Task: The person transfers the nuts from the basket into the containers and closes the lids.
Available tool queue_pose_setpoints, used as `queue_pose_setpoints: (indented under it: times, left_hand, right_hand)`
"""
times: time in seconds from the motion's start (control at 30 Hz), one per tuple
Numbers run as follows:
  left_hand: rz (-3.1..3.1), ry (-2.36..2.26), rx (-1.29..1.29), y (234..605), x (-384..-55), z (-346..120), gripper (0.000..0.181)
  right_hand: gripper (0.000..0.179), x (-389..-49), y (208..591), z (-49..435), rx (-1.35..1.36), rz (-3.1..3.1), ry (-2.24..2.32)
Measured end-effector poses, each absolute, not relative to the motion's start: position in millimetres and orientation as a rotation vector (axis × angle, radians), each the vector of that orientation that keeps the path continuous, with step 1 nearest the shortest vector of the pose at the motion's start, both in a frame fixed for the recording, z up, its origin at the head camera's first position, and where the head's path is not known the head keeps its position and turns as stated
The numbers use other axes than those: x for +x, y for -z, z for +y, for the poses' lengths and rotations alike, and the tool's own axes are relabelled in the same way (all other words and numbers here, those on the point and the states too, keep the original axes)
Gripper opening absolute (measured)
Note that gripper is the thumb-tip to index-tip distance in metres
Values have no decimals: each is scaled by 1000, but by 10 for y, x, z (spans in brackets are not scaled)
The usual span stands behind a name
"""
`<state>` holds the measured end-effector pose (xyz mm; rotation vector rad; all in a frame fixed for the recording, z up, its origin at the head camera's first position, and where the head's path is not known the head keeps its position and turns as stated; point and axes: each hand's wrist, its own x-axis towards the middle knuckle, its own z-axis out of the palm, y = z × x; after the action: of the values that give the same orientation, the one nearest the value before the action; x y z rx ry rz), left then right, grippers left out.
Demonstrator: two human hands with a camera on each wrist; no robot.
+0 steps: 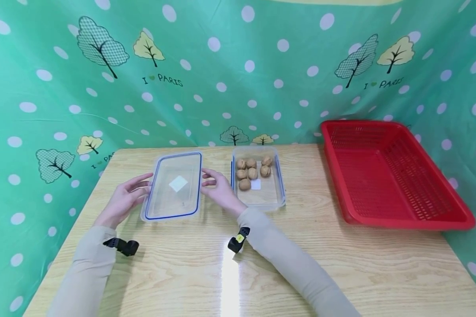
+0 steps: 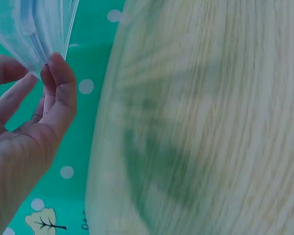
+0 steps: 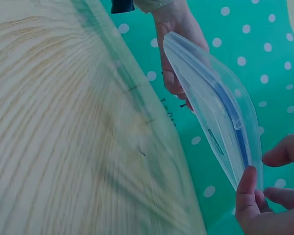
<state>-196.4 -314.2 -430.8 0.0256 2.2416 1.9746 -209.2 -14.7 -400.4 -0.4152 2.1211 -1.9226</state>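
A clear plastic lid (image 1: 172, 198) with a blue sealing ring is held above the table, a white square patch showing in its middle. My left hand (image 1: 128, 196) pinches its left edge between thumb and fingers; the left wrist view shows that grip on the lid's corner (image 2: 32, 29). On the opposite edge, my right hand (image 1: 222, 191) pinches the lid (image 3: 223, 107) too. Just right of that hand stands a clear plastic container (image 1: 271, 191), uncovered. Several walnuts (image 1: 244, 184) lie in its back and left part, beside a small white square.
A large red plastic basket (image 1: 341, 193) stands at the right of the wooden table (image 1: 174, 273). Green dotted cloth (image 1: 254, 105) hangs behind and along both sides. A bright light reflection crosses the table's front middle.
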Motion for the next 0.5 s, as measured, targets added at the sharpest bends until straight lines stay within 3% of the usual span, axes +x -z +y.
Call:
queue_pose_setpoints:
  times: [0.5]
  left_hand:
    - [2159,-2103,110,4176,-2055,-2720,54]
  right_hand:
    - [52,-2238,4119,321,-417,2015,2053]
